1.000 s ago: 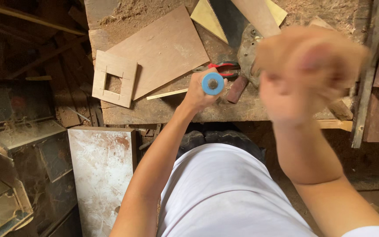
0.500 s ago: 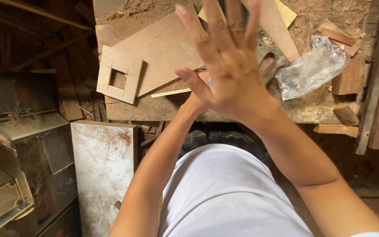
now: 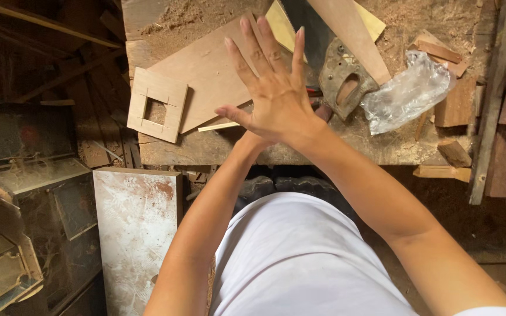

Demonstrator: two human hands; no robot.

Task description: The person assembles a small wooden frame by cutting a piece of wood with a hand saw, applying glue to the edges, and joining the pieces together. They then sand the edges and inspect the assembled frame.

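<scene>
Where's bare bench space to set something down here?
Bare patch along the bench's front edge, below the square frame and plywood sheet. Another, sawdusty, at top left. Crowded on the right: saw handle, plastic bag, wood offcuts. The right hand spreads open over the middle.

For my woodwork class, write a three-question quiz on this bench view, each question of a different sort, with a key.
1. True or false: the right hand is spread open, fingers apart, above the bench.
2. Multiple choice: the square wooden frame with a square hole lies
A. at the left end of the bench
B. on the clear plastic bag
C. under the saw handle
3. Fill in: the left hand is hidden behind the ____ hand.

Key
1. True
2. A
3. right; only the left forearm shows, reaching up under it.
</scene>
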